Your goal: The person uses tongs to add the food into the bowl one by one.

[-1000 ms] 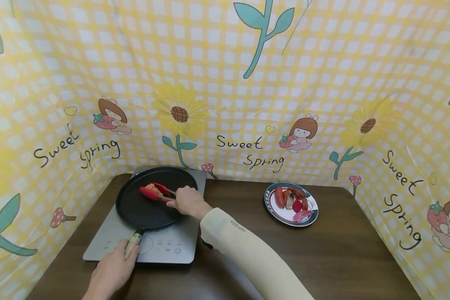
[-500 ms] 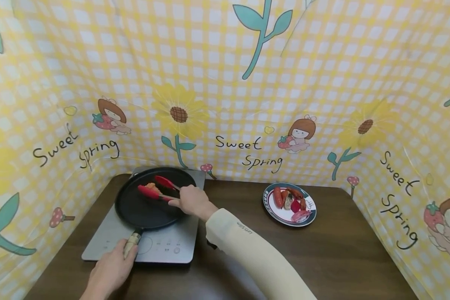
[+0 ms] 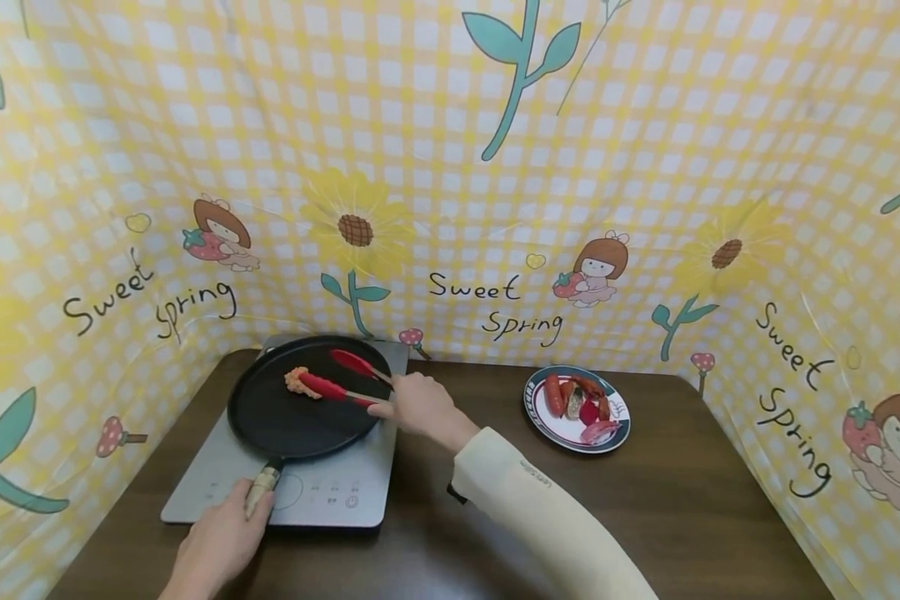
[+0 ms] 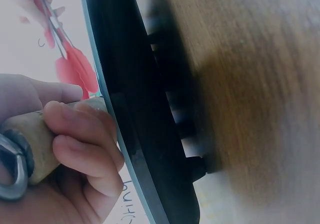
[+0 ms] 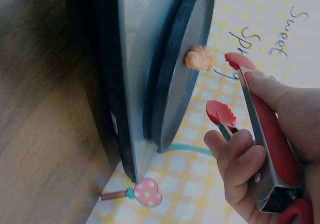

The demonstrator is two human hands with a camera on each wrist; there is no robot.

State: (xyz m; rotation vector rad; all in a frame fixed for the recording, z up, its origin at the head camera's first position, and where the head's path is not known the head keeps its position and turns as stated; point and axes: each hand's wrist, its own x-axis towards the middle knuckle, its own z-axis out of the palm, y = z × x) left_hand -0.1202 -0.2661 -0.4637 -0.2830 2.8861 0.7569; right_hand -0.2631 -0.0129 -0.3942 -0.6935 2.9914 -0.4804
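My left hand [image 3: 221,533] grips the pale handle [image 4: 37,139] of a flat black frying pan [image 3: 270,425], fingers curled round it. The pan sits on a silver induction cooktop [image 3: 345,496]. In my right hand [image 3: 426,408] I hold red-tipped metal tongs [image 5: 267,134], their arms spread with nothing between the tips. A lumpy orange-brown piece of fried food [image 3: 300,382], like fried chicken, lies in the pan left of its middle. The tongs' tips hover over the pan's right half, the nearer tip overlapping the food's right side in the head view; the right wrist view shows them apart.
On the dark wooden table [image 3: 645,517], to the right, stands a round plate [image 3: 540,429] with a blue rim. It bears a sausage [image 3: 553,395] and several other food pieces. A yellow checked cloth [image 3: 450,200] closes in the back and both sides.
The tongs have opened and let go of the fried piece, which now lies in the pan. My right hand has drawn back to the right with them. The left hand stays on the handle.
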